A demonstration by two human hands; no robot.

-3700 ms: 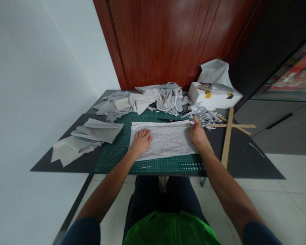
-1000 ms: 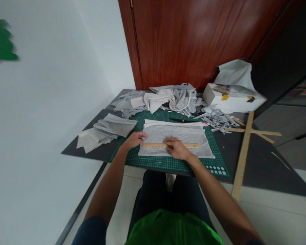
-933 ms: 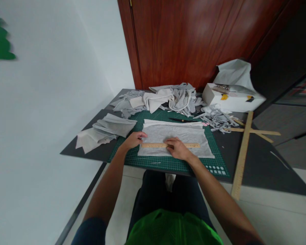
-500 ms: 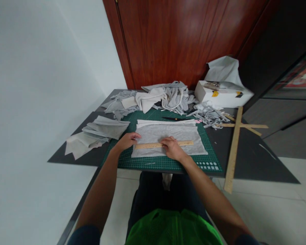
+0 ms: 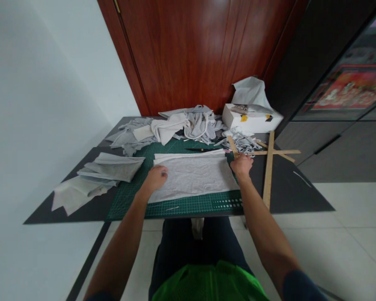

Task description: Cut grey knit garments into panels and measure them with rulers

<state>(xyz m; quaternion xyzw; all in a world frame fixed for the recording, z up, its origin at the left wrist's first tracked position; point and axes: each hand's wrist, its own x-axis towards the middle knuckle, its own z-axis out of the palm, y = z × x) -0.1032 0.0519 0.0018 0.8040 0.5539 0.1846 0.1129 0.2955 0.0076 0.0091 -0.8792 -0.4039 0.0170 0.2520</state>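
A flat grey fabric piece point(image 5: 194, 177) lies on a green cutting mat point(image 5: 128, 200). My left hand point(image 5: 156, 179) rests on the fabric's left edge with its fingers curled onto the cloth. My right hand point(image 5: 241, 164) is at the fabric's right edge, closed on a short wooden ruler point(image 5: 232, 146) that points away from me, off the cloth. Folded white fabric strips point(image 5: 188, 155) lie just beyond the grey piece.
Black scissors point(image 5: 200, 149) lie behind the fabric. A long wooden ruler point(image 5: 268, 171) crosses another on the dark table point(image 5: 301, 196) at the right. A white box point(image 5: 250, 121), fabric scraps point(image 5: 244, 142), a cloth pile point(image 5: 188, 123) and folded grey pieces point(image 5: 113, 167) surround the mat.
The short ruler lay across the fabric under both hands; my right hand has carried it off to the fabric's right edge. My left hand stays at the left edge. The camera swung right.
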